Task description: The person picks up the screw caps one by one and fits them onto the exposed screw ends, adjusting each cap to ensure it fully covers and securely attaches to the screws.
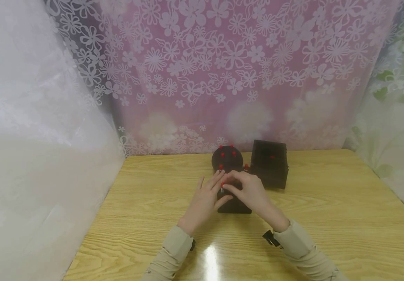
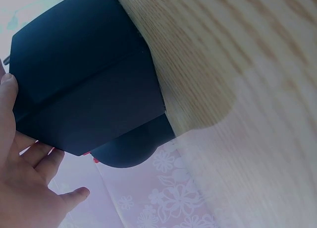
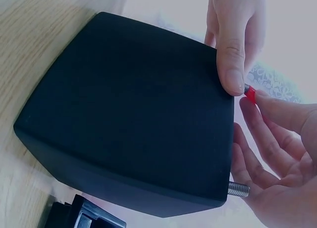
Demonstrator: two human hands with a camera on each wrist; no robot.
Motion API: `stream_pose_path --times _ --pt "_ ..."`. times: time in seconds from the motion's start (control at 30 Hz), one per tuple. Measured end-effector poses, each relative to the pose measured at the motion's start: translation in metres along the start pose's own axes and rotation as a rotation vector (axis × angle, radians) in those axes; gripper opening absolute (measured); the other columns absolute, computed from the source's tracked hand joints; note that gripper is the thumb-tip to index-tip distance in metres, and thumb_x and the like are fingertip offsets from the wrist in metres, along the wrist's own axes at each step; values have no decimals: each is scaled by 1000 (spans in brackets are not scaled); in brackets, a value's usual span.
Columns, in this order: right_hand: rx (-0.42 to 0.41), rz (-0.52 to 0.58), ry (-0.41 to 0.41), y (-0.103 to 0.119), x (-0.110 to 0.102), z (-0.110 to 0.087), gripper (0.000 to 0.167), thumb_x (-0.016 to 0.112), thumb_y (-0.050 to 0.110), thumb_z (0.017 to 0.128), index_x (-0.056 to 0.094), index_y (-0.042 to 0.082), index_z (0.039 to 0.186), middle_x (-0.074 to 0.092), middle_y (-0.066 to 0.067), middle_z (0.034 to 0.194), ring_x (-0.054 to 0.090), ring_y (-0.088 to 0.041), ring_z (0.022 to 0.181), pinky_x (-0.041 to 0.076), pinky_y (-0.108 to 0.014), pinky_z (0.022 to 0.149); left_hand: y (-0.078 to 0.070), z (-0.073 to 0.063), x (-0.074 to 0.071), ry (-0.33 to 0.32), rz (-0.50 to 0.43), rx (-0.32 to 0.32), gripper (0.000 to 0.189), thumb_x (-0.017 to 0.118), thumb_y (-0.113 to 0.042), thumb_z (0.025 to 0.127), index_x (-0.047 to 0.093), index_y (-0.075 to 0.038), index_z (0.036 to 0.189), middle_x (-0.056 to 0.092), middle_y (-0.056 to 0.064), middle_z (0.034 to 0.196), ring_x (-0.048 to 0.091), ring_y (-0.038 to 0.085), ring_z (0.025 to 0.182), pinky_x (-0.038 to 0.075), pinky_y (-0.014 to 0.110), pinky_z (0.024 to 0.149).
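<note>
A black block [image 1: 235,207] stands on the table under both hands, its upper face largely hidden from the head camera. Two threaded studs rise from its top in the right wrist view; one stud [image 3: 238,189] is bare. My right hand [image 1: 254,194] pinches a small red cap [image 3: 251,94] on the other stud between thumb and fingertips. The left hand [image 1: 203,200] rests on the block with its fingers stretched out, and its thumb [image 3: 232,64] lies along the upper edge beside the capped stud.
Behind the block is a round black part [image 1: 216,159] with several red caps on top. An open black box [image 1: 271,182] stands to the right, a small red piece [image 1: 272,157] inside. Another red cap [image 1: 246,166] shows between them. A floral curtain [image 1: 237,78] hangs behind the wooden table [image 1: 145,203].
</note>
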State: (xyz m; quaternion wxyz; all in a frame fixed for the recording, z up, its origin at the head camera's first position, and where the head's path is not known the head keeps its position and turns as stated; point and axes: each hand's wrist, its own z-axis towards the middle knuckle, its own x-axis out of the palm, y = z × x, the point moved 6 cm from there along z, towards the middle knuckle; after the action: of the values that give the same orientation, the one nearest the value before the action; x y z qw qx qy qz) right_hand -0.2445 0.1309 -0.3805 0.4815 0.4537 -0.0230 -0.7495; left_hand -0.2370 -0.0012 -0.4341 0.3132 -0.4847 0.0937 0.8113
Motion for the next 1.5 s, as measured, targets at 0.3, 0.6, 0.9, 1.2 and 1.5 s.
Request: stream_pose_path --times 0.3,0.6,0.9,1.2,1.5 --pt "-37 -61 -8 5 -1 0 17 85 15 81 75 12 94 77 0 92 72 -20 81 59 -37 68 1 -1 3 14 8 -16 70 62 -49 96 44 -14 154 45 9 157 38 19 148 29 60 119" --pt "-56 -109 17 7 1 1 21 87 14 79 75 9 96 75 -2 89 69 -21 77 56 -36 64 1 -1 2 19 -14 -18 69 63 -46 97 43 -15 155 43 8 158 36 19 149 28 61 119" --pt "-75 -132 35 6 3 -1 23 86 15 80 76 8 99 75 -2 93 70 -22 82 59 -39 69 0 -1 1 20 -20 -13 69 65 -44 96 43 -17 155 41 7 159 35 20 149 26 61 120" --pt "-63 -75 -105 -4 -11 0 10 81 10 85 77 9 94 77 -1 89 73 -23 83 60 -42 72 0 -1 2 34 -13 -22 72 59 -49 99 42 -7 154 40 8 160 33 19 150 22 59 121" --pt "-50 -34 -162 -9 -26 0 10 80 8 87 76 7 96 77 -3 90 74 -21 81 62 -41 70 0 0 1 28 -30 -25 73 60 -48 99 43 -2 153 41 9 159 34 21 149 24 60 121"
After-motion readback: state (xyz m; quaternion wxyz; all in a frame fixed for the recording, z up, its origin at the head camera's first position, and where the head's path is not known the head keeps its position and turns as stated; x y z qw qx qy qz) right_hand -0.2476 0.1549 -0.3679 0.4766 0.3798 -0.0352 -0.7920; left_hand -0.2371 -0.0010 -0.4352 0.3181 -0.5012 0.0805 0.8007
